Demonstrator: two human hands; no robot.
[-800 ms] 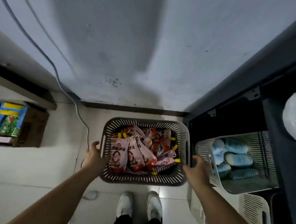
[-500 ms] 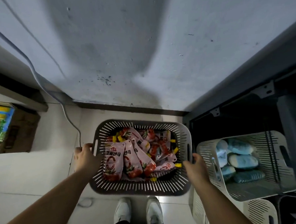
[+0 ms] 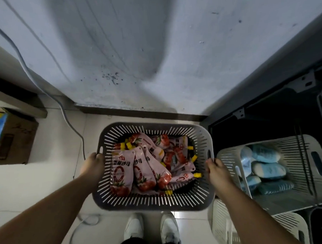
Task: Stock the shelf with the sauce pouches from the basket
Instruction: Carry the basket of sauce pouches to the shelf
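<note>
Holding grey basket (image 3: 157, 201) between both hands: left hand (image 3: 92, 166) is gripping its left rim, right hand (image 3: 217, 170) its right rim. Sauce pouches (image 3: 121, 172) are all lying inside, none showing on the shelf (image 3: 301, 81) beyond the right hand. Stocking is apparently not yet starting.

The front sauce pouch (image 3: 121, 170) in the basket (image 3: 153, 201) read "番茄沙司" above a large red "0", while the neighbouring pouch (image 3: 141, 172) showed only "沙司"

The slotted grey basket (image 3: 155, 201) looks like matt plastic, and the sauce pouches (image 3: 140, 169) are glossy film.
</note>
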